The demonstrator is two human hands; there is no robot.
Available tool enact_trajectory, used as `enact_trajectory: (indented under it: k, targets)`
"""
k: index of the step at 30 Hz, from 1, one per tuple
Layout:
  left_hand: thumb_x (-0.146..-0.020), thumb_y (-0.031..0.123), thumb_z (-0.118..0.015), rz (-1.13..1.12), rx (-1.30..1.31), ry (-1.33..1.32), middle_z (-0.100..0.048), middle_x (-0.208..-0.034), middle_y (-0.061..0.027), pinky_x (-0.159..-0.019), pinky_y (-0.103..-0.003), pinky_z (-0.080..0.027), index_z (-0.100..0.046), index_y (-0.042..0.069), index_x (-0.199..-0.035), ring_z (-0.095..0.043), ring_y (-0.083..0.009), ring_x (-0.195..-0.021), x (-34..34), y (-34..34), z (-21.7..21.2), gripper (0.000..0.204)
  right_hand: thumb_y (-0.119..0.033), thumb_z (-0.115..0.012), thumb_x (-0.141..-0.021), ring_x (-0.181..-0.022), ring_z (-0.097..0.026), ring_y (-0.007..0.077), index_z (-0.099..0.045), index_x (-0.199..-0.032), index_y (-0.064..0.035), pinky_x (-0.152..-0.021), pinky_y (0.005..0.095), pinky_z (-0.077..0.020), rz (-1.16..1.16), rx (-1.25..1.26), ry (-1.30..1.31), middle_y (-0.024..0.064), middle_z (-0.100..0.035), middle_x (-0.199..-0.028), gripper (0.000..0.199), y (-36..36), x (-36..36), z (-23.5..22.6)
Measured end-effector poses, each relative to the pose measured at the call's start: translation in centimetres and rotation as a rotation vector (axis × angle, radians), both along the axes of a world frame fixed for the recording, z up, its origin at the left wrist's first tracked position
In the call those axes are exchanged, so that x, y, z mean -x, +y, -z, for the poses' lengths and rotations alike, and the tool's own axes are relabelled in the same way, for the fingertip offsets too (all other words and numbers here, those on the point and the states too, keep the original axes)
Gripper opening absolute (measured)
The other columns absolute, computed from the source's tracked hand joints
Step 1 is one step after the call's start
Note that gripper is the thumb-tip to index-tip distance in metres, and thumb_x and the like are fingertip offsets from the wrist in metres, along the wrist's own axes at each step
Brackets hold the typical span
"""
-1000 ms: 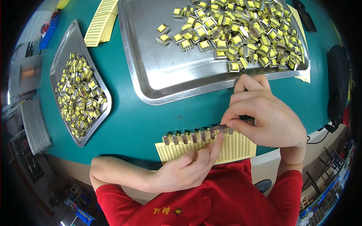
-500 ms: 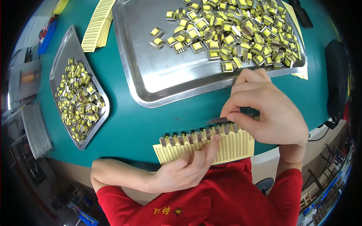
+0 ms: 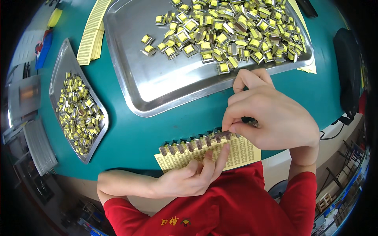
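A yellow printed sheet (image 3: 189, 158) lies at the table's near edge, with a row of small transformers (image 3: 190, 146) along its far side. My left hand (image 3: 193, 177) rests on the sheet, index finger stretched toward the row and the other fingers loosely bent; its thumb is hidden. Between thumb and forefinger, my right hand (image 3: 271, 118) pinches a thin, dark, pointed strip (image 3: 221, 135). The strip's tip lies over the tops of transformers toward the row's right part. My right hand covers the row's right end.
A large metal tray (image 3: 157, 108) beyond my hands holds a heap of yellow-wrapped transformers (image 3: 236, 39). At the left stands a smaller metal tray (image 3: 103, 133) of similar parts. Stacked yellow sheets (image 3: 91, 37) lie between the trays. A black object (image 3: 348, 74) sits far right.
My right hand has moved slightly left along the row, and the strip now tilts down over the transformers. The whole view has shifted a little.
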State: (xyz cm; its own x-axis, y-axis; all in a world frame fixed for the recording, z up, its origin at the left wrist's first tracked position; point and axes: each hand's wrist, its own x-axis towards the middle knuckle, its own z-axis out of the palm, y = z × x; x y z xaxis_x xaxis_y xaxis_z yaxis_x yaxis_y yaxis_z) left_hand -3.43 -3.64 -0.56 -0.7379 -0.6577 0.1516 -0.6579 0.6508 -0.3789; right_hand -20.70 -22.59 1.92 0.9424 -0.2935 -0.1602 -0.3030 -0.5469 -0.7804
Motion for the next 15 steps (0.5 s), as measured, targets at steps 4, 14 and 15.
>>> enact_trajectory:
  k: [4, 14, 15]
  targets:
    - [-0.078, 0.011, -0.058, 0.002, 0.005, 0.011, -0.065, -0.129, -0.0018, -0.072, -0.023, -0.038, -0.071, 0.006, -0.102, -0.049, -0.0158, -0.097, 0.01, -0.22, 0.03, 0.028, -0.006, -0.071, -0.074, -0.090, -0.047, 0.0209, -0.072, -0.078, -0.0091, -0.092, 0.0338, -0.0313, 0.021, 0.008, -0.021, -0.0028, -0.065, -0.073, 0.005, 0.14, 0.10, 0.33]
    - [-0.077, 0.012, -0.057, -0.003, -0.023, 0.069, -0.065, -0.128, -0.0031, -0.071, -0.023, -0.038, -0.072, 0.006, -0.097, -0.048, -0.0157, -0.097, -0.05, -0.27, 0.16, 0.025, -0.005, -0.070, -0.074, -0.090, -0.047, 0.0214, -0.072, -0.078, -0.0088, -0.091, 0.0342, -0.0312, 0.029, 0.005, -0.008, -0.0018, -0.065, -0.073, 0.006, 0.19, 0.07, 0.46]
    - [-0.077, 0.012, -0.057, -0.002, -0.028, 0.073, -0.066, -0.128, -0.0033, -0.072, -0.023, -0.039, -0.072, 0.006, -0.095, -0.048, -0.0157, -0.097, -0.08, -0.28, 0.16, 0.024, -0.005, -0.070, -0.074, -0.090, -0.047, 0.0214, -0.072, -0.078, -0.0088, -0.091, 0.0342, -0.0312, 0.029, 0.005, -0.008, -0.0018, -0.065, -0.073, 0.006, 0.20, 0.05, 0.46]
